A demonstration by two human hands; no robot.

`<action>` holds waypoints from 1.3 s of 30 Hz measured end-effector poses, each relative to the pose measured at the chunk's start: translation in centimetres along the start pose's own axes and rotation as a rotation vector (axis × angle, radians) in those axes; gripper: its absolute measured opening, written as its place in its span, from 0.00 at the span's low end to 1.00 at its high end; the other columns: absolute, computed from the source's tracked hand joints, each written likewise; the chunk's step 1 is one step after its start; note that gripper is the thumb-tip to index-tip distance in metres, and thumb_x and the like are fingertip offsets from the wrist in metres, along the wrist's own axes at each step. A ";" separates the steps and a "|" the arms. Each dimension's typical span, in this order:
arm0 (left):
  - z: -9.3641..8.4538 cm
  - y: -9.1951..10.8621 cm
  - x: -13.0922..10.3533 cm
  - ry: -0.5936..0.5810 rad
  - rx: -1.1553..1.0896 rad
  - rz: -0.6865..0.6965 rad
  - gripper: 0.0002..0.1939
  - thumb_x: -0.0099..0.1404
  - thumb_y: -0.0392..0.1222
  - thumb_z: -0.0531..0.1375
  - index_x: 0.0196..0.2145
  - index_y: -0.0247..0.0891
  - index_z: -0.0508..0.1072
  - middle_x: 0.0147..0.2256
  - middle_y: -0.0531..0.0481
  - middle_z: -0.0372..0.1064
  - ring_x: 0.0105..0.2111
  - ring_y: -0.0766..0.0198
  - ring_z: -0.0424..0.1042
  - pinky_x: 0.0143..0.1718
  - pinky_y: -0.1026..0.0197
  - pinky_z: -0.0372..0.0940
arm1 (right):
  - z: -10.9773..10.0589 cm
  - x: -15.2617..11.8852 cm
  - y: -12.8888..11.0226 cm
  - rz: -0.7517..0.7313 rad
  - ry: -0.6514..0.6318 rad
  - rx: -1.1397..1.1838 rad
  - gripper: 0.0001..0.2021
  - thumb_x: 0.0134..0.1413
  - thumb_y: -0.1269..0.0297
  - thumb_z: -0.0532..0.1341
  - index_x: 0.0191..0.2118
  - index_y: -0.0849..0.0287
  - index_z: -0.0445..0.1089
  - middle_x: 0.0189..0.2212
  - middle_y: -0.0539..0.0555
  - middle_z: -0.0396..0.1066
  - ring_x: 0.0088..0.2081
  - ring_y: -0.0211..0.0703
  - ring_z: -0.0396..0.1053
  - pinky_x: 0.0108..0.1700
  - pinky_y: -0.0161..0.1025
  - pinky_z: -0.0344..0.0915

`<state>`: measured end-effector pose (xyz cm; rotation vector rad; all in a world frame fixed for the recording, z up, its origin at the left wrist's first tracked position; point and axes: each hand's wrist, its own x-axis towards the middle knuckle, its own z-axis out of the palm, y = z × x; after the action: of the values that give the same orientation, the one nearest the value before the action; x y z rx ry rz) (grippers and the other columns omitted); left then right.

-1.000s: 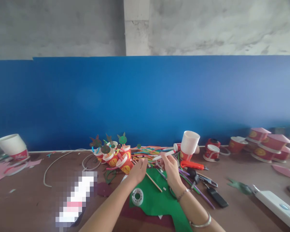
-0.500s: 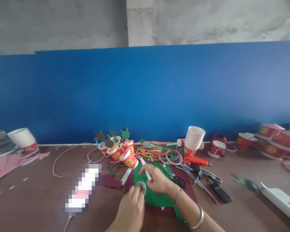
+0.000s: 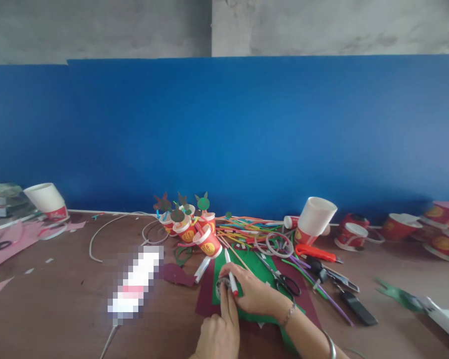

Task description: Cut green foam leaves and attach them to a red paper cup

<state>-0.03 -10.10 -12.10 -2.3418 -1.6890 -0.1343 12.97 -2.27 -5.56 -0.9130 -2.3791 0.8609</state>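
My right hand (image 3: 252, 291) is closed around a white marker (image 3: 230, 271) with a red end, held upright over the green sheet (image 3: 242, 257). Close beside it, my left hand (image 3: 220, 331) presses two straight fingers, held together, onto a small round whitish ring (image 3: 219, 288) that lies on the green sheet. Both hands partly cover the ring, so its kind is unclear. A dark red sheet (image 3: 205, 294) shows under the green one. Black-handled scissors (image 3: 284, 281) rest on the sheets, right of my right hand.
Several decorated red paper cups (image 3: 208, 244) stand behind the hands. Colourful pipe cleaners (image 3: 242, 227), a stack of white cups (image 3: 317, 217), an orange utility knife (image 3: 317, 253) and keys with a black fob (image 3: 359, 308) lie rightward. A marker cap or pen (image 3: 202, 270) lies left.
The view has shifted, so the table things sit further right. My right hand has brought the marker closer to the ring, and my left fingers have straightened on it.
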 end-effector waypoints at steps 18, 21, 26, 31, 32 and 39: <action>-2.1 0.1 -1.1 0.119 0.189 -0.061 0.21 0.55 0.30 0.55 0.48 0.38 0.73 0.50 0.30 0.66 0.14 0.69 0.66 0.14 0.67 0.62 | 0.1 0.2 -0.1 0.073 -0.018 -0.038 0.24 0.38 0.76 0.57 0.46 0.54 0.62 0.44 0.52 0.66 0.46 0.43 0.63 0.50 0.39 0.58; -2.4 0.0 -1.3 0.126 0.197 -0.057 0.23 0.55 0.29 0.55 0.48 0.39 0.72 0.50 0.30 0.66 0.15 0.70 0.66 0.15 0.68 0.63 | 0.0 0.2 -0.3 0.087 -0.024 -0.035 0.24 0.38 0.76 0.57 0.46 0.54 0.62 0.44 0.52 0.66 0.46 0.43 0.63 0.50 0.40 0.58; -2.8 -0.1 -1.5 0.088 0.198 -0.042 0.25 0.55 0.29 0.56 0.50 0.39 0.70 0.49 0.27 0.66 0.15 0.69 0.67 0.14 0.68 0.62 | -0.1 0.3 -0.4 0.095 -0.043 -0.031 0.24 0.38 0.76 0.58 0.46 0.54 0.62 0.43 0.52 0.66 0.46 0.43 0.63 0.50 0.40 0.58; -2.8 0.2 -1.6 0.106 0.181 -0.044 0.20 0.55 0.32 0.56 0.47 0.39 0.73 0.47 0.27 0.68 0.14 0.68 0.67 0.13 0.67 0.62 | -0.2 0.3 -0.5 0.085 -0.043 -0.030 0.23 0.39 0.75 0.58 0.46 0.54 0.62 0.43 0.52 0.66 0.45 0.43 0.63 0.49 0.39 0.59; -2.7 0.2 -1.6 0.109 0.185 -0.044 0.21 0.55 0.32 0.57 0.47 0.38 0.73 0.47 0.26 0.68 0.14 0.68 0.67 0.14 0.68 0.61 | -0.3 0.3 -0.6 0.083 -0.046 -0.030 0.23 0.39 0.75 0.58 0.46 0.54 0.62 0.43 0.52 0.66 0.46 0.43 0.63 0.49 0.39 0.58; -2.2 -0.1 -1.4 0.160 0.278 0.016 0.23 0.54 0.30 0.56 0.48 0.30 0.71 0.46 0.23 0.67 0.14 0.70 0.65 0.14 0.67 0.60 | -0.2 0.3 -0.6 0.104 -0.043 -0.046 0.20 0.43 0.71 0.60 0.46 0.54 0.62 0.42 0.52 0.67 0.44 0.43 0.64 0.49 0.40 0.59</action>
<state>-0.43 -11.86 -10.29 -2.0824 -1.5071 -0.0757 12.62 -2.33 -5.00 -1.0551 -2.4147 0.8760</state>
